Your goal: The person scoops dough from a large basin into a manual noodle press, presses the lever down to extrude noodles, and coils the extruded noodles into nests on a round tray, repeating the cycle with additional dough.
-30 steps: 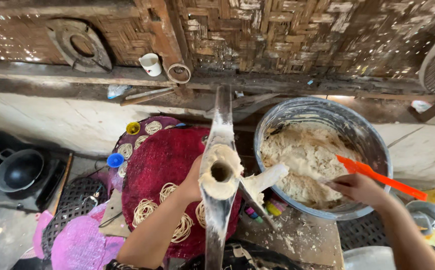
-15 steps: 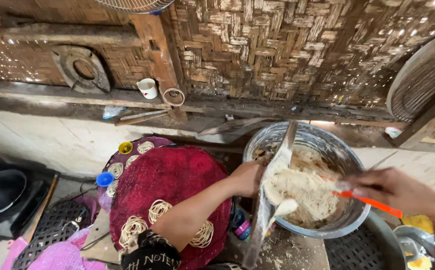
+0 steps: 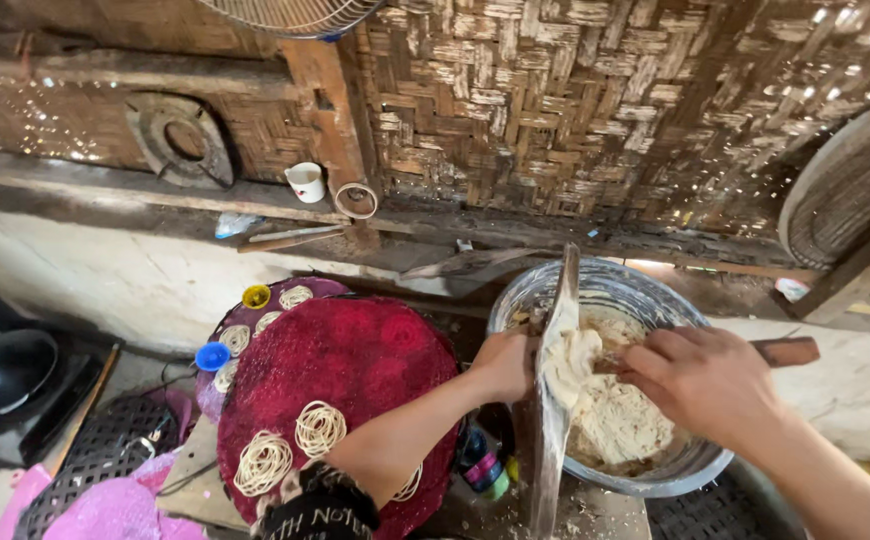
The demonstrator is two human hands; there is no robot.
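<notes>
Left hand (image 3: 503, 362) grips wooden press (image 3: 553, 400) standing at metal bowl (image 3: 655, 300) near-left rim. Right hand (image 3: 700, 385) closed on tool handle over dough (image 3: 615, 420) in bowl. Red mat (image 3: 345, 360) with noodle coils (image 3: 320, 428) left.

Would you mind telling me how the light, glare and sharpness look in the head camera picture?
In the head view, daylight pierces the woven bamboo wall as bright specks, blown out at top right; the metal bowl rim shows mild glare; the right hand is slightly soft, the left hand and red round mat sharper; the wide lens bends the edges; the black wok sits in shadow.
</notes>
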